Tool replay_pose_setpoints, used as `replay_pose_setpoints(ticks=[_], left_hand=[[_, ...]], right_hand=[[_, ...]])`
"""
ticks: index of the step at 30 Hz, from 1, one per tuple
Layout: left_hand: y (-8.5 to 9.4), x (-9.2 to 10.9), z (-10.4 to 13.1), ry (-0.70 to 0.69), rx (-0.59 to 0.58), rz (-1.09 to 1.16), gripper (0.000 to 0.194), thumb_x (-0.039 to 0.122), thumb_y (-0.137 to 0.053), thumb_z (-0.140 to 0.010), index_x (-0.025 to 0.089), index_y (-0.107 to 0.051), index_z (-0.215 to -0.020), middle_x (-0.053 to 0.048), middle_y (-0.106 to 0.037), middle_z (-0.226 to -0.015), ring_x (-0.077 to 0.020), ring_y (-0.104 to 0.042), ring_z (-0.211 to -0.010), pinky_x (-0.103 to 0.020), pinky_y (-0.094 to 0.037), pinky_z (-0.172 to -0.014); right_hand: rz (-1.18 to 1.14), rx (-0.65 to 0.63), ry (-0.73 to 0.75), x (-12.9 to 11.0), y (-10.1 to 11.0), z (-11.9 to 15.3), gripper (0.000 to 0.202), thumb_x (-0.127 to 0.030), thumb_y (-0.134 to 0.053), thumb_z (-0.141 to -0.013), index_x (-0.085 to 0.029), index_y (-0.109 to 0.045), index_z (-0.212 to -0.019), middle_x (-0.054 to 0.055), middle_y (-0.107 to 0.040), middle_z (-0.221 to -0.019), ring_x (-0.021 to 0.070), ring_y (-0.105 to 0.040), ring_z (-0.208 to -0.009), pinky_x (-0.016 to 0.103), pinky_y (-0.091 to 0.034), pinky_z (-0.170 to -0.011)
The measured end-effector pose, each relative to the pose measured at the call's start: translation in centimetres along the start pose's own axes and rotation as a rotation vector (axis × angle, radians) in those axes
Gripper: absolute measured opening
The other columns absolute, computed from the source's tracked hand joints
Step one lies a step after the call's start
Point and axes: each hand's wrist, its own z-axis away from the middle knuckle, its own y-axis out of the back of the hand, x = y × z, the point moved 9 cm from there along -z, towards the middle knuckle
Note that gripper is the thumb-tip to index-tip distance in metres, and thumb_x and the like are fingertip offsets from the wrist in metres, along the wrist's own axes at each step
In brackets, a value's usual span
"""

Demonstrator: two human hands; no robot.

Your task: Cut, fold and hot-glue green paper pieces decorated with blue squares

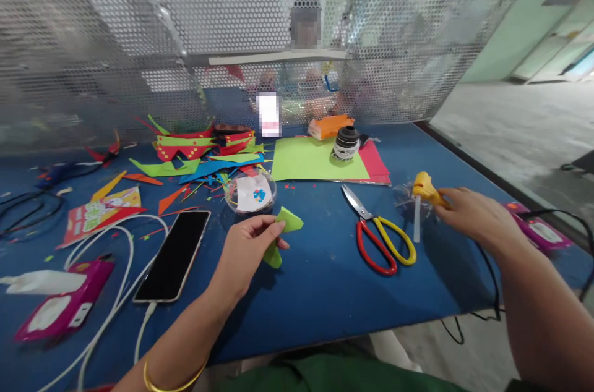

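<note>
Between the thumb and fingers of my left hand (248, 250) is a folded piece of lime-green paper (290, 219), part of it hidden behind the fingers. My right hand (480, 219) is closed on a yellow glue gun (424, 187) at the right of the table. A whitish glue stick (416, 222) hangs down from the gun. Scissors (371, 225) with one red and one yellow handle lie between my hands, blades pointing away. Just beyond my left hand sits a clear round container (229, 194) with a white card (253, 193) showing blue shapes.
Lime-green sheets (301, 160) lie at the back under a dark spool-like object (346, 143). Cut paper masks (179, 148) and scraps are heaped at back left. A phone (174, 256) with a white cable lies left. Pink power strips (69, 305) stand at both sides.
</note>
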Motion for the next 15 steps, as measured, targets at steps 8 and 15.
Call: replay_pose_setpoints(ticks=[8, 15], left_hand=[[-0.4, 0.1, -0.4, 0.027, -0.029, 0.069, 0.026, 0.04, -0.075, -0.072, 0.015, -0.076, -0.082, -0.005, -0.067, -0.054, -0.0116, -0.052, -0.043, -0.023, -0.044, -0.043], [0.5, 0.6, -1.3, -0.011, 0.011, 0.1, 0.024, 0.037, -0.076, -0.072, 0.015, -0.077, -0.082, -0.004, -0.065, -0.053, -0.0128, -0.054, -0.045, -0.023, -0.043, -0.043]], right_hand=[[-0.113, -0.092, 0.067, 1.3, -2.5, -2.6, 0.007, -0.028, -0.068, -0.081, -0.023, -0.065, -0.077, 0.012, -0.068, -0.078, 0.0236, -0.063, -0.066, 0.037, -0.04, -0.063], [-0.142, -0.029, 0.039, 0.7, -1.6, -3.1, 0.036, -0.03, -0.077, -0.07, -0.031, -0.044, -0.058, 0.009, -0.06, -0.067, 0.0266, -0.061, -0.064, 0.04, -0.04, -0.063]])
